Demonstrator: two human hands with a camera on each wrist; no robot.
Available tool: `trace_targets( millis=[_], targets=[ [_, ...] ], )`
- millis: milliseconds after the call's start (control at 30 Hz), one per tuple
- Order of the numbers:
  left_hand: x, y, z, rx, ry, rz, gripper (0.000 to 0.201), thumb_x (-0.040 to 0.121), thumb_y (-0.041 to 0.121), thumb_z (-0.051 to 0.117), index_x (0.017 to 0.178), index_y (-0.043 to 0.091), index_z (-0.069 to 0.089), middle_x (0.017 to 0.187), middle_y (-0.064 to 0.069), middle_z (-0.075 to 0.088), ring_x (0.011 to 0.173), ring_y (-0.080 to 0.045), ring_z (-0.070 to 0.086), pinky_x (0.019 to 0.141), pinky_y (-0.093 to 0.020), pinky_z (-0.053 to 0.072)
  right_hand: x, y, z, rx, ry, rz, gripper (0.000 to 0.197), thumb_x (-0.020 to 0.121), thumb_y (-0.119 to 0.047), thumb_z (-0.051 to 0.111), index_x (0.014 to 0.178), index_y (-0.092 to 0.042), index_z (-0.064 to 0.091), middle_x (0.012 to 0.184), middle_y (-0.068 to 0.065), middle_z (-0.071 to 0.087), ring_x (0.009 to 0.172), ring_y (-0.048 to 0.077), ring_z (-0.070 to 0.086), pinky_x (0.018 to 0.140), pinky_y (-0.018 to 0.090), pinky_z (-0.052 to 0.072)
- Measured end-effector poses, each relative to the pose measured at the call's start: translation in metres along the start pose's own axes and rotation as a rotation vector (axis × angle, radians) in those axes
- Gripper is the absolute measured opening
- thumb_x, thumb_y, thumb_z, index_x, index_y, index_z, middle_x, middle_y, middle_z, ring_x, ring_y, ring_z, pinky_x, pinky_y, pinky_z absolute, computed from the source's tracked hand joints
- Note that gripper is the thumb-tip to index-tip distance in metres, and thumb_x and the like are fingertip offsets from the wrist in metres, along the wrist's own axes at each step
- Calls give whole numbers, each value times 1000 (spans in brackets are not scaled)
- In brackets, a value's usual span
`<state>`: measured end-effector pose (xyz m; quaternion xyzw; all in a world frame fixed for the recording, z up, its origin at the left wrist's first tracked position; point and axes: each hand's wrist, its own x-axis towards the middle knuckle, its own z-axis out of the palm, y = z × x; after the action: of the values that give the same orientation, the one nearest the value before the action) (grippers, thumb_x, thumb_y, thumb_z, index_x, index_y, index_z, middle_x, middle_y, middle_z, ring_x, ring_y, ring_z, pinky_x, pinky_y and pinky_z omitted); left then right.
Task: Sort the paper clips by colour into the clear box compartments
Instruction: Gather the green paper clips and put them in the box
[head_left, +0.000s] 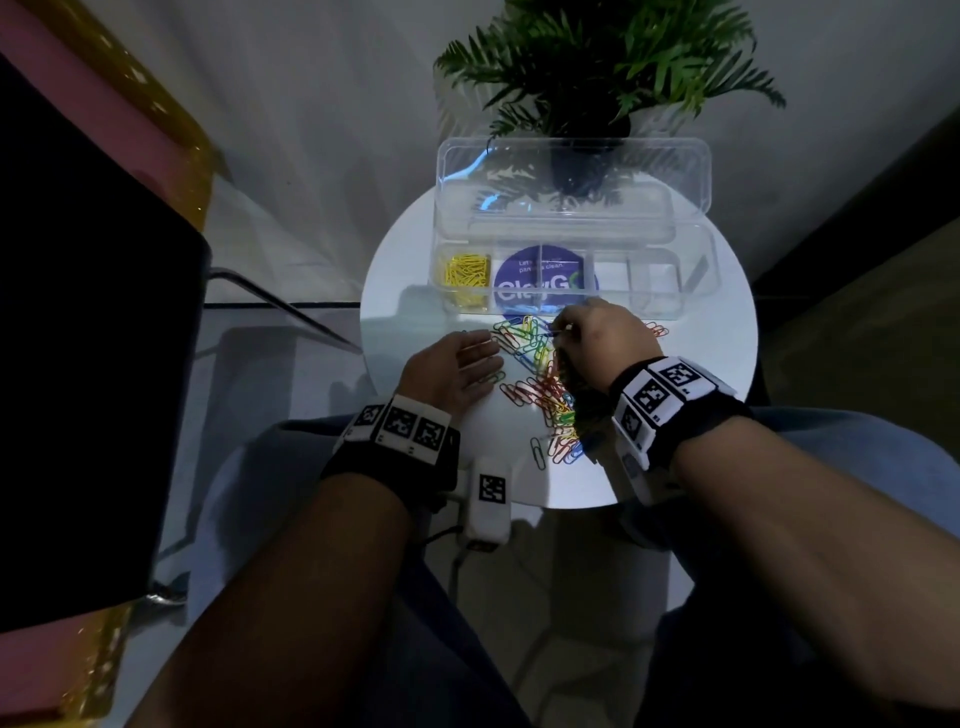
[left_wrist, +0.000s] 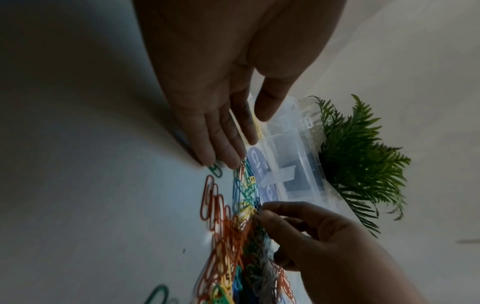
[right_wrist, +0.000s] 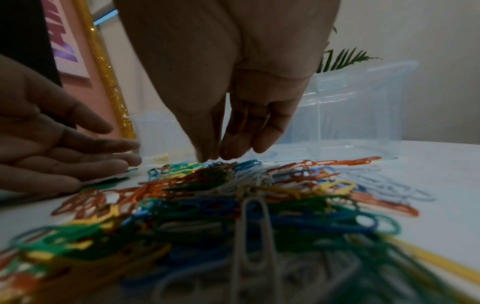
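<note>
Multicolour paper clips (head_left: 535, 374), tangled heap.

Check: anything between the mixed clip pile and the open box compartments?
Nothing visible. The pile lies just in front of the clear box, whose lid stands open at the back. The right hand works the pile's far edge, beside the box front.

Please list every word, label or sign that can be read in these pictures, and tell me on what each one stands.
"ClayG": large white letters on the round blue sticker seen through the clear plastic compartment box; a divider cuts the word.
Small white lines above it: too blurred to read for certain.
Purple letters on the pink poster in the gold frame: cut off, unreadable.
Black-and-white square code tags on the wristbands: patterns, no words.
</note>
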<state>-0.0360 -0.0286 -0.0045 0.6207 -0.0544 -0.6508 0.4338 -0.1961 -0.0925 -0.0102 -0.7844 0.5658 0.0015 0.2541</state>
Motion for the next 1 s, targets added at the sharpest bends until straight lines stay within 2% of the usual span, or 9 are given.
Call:
trace_targets(
  millis=[133,267,367,433,533,700,800,1000],
  targets=[
    [1,1,1,18,31,9,19,95,18,44,87,14,61,89,-2,62,80,-14,60,73,-25,44,-4,-5,2,-119,-65,-58,30,87,-35,60,112,-20,63,117,7,53,106,27,56,86,34,47],
    [2,2,3,37,88,58,14,92,17,49,87,15,62,90,-2,61,80,-13,60,70,-24,42,0,-8,3,-107,-19,-93,22,90,-22,53,109,-18,64,113,8,54,99,31,59,78,32,47],
    [3,5,2,2,101,93,12,92,16,50,87,14,61,89,-2,62,79,-15,62,71,-25,48,2,-5,3,-66,-8,-87,18,89,-17,54,103,-14,65,108,10,56,95,33,59,75,32,45],
    [4,7,1,-5,95,107,12,93,16,50,87,14,61,88,-2,63,78,-15,63,75,-27,49,2,-3,4,-83,-46,-87,19,88,-19,57,102,-12,67,110,11,56,97,32,59,78,32,45],
    [5,7,1,10,76,98,14,93,15,49,86,14,61,87,-3,63,78,-16,63,87,-33,49,1,-5,4,-95,-70,-93,19,85,-22,61,101,-12,67,111,9,54,98,29,58,81,30,45],
    [5,4,5,127,58,93,14,94,17,48,87,17,61,87,0,64,76,-12,63,73,-23,47,-1,-10,7,-74,-76,-105,19,87,-22,58,103,-17,65,112,7,53,102,28,57,84,32,47],
    [5,5,6,129,53,98,15,94,17,48,87,16,61,88,-1,64,77,-12,63,73,-23,48,-2,-10,5,-14,-52,-118,19,89,-17,54,104,-16,66,111,9,54,101,28,57,83,32,46],
    [5,7,5,111,42,80,16,94,15,46,86,15,60,87,-1,63,76,-13,62,74,-23,48,2,-16,8,-57,-129,-121,27,87,-25,60,112,-17,64,117,9,51,105,28,56,87,32,46]
  ],
)
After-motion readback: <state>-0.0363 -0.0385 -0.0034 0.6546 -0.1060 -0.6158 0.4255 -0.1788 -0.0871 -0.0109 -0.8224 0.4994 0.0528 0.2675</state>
